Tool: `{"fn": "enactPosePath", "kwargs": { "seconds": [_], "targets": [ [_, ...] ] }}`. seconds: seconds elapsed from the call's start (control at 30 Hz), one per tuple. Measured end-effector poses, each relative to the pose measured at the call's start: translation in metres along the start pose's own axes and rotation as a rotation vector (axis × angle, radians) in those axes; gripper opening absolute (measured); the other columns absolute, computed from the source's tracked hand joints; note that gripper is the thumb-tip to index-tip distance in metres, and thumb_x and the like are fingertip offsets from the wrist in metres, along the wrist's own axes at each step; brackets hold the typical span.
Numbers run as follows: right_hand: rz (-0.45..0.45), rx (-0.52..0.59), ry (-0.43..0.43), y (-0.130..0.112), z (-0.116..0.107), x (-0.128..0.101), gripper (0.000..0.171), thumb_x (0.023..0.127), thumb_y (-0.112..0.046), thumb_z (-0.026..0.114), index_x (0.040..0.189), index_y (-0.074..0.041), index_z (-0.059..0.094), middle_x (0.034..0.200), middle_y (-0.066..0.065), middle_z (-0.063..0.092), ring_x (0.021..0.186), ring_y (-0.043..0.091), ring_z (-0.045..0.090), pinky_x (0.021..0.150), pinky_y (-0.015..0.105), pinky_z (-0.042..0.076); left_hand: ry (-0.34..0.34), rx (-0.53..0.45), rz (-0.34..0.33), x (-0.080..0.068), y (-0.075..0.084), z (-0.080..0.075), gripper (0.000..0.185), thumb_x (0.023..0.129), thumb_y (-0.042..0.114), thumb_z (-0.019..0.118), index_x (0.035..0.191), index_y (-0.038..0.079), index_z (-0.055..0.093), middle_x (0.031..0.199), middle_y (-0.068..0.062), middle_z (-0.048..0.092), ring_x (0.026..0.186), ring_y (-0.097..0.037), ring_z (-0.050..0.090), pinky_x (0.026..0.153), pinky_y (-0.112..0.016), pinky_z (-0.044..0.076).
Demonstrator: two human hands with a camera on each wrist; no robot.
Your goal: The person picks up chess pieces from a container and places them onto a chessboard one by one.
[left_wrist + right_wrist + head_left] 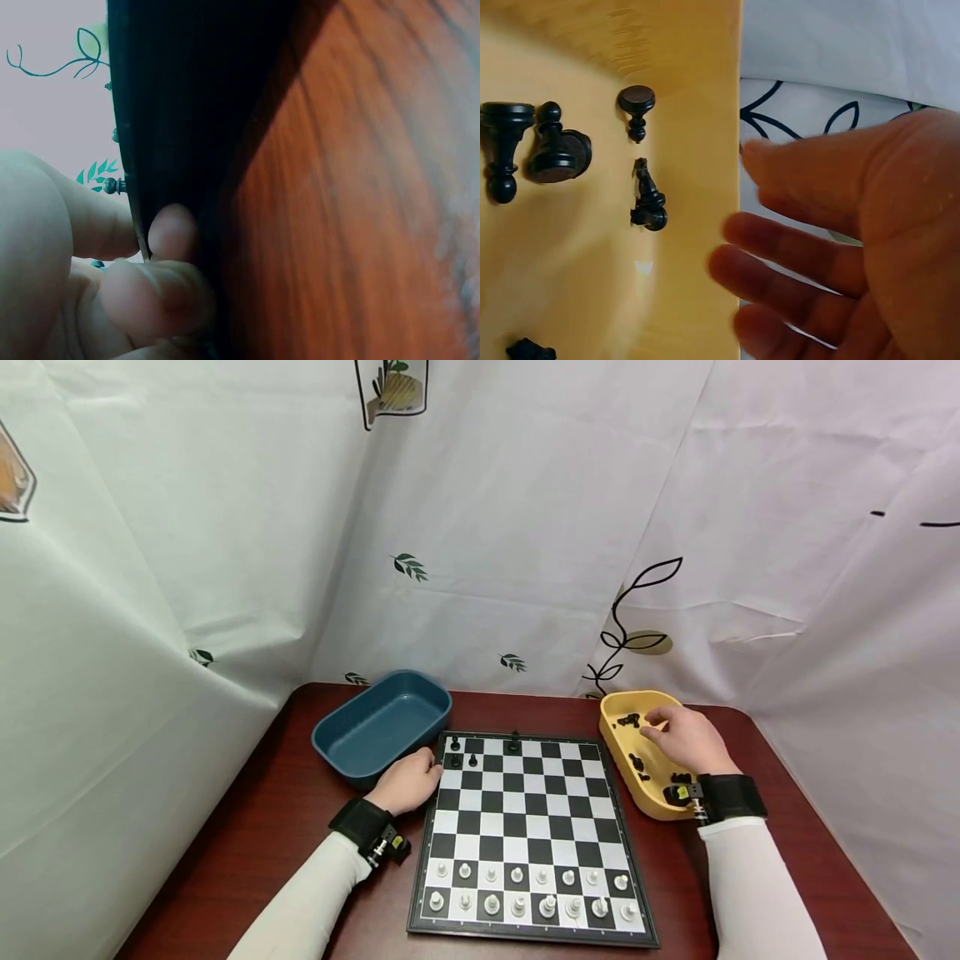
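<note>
A black-and-white chessboard (525, 806) lies on the table, its left edge gripped near the far corner by my left hand (405, 781). Thumb and fingers meet around the board's dark side (172, 97) in the left wrist view. Several black pieces (472, 761) stand at the board's far side; two rows of white pieces (517, 906) stand at the near side. Over the yellow tray (617, 747) hovers my right hand (693, 742), fingers loosely bent, holding nothing. Black chess pieces lie scattered in that tray, among them a pawn (637, 112) and a knight-like piece (649, 196).
A dark blue tray (327, 750) stands at the back left, close beside my left hand. The reddish-brown table (517, 706) ends at a white patterned cloth (487, 527) behind and on both sides.
</note>
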State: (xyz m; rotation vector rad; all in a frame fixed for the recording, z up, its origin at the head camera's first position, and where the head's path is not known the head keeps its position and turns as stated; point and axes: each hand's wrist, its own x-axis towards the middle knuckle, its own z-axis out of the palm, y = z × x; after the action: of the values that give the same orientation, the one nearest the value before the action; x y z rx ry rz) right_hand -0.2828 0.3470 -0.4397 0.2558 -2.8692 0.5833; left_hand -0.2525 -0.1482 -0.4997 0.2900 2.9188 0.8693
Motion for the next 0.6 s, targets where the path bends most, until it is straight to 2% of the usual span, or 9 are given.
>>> {"fn": "enactPosePath", "kwargs": {
  "seconds": [0.17,0.37,0.6],
  "targets": [
    [-0.029,-0.008,-0.090,-0.001,0.008,0.001,0.027,0.099,-0.022,0.082,0.115,0.000,0.080,0.105,0.013,0.080,0.096,0.035,0.073,0.085,0.056,0.056,0.002,-0.006,0.005,0.000,0.000,-0.001,0.018,0.114,0.024,0.058,0.102,0.011,0.063,0.078,-0.005,0.056,0.063,-0.019,0.055,0.062,-0.037,0.045],
    [-0.042,0.032,-0.182,-0.004,0.014,0.000,0.021,0.095,-0.016,0.085,0.107,0.001,0.080,0.092,0.006,0.077,0.078,0.022,0.065,0.074,0.042,0.053,0.003,-0.011,0.005,-0.001,0.001,-0.001,0.019,0.114,0.023,0.058,0.101,0.011,0.063,0.077,-0.005,0.057,0.062,-0.019,0.055,0.061,-0.038,0.045],
    [-0.014,0.029,-0.269,-0.008,0.015,-0.001,0.019,0.094,-0.016,0.085,0.103,-0.001,0.078,0.088,0.003,0.075,0.076,0.020,0.063,0.073,0.040,0.053,-0.001,-0.013,-0.002,-0.001,0.000,-0.001,0.019,0.115,0.024,0.057,0.101,0.012,0.063,0.076,-0.004,0.057,0.058,-0.019,0.056,0.060,-0.038,0.045]
  ]
}}
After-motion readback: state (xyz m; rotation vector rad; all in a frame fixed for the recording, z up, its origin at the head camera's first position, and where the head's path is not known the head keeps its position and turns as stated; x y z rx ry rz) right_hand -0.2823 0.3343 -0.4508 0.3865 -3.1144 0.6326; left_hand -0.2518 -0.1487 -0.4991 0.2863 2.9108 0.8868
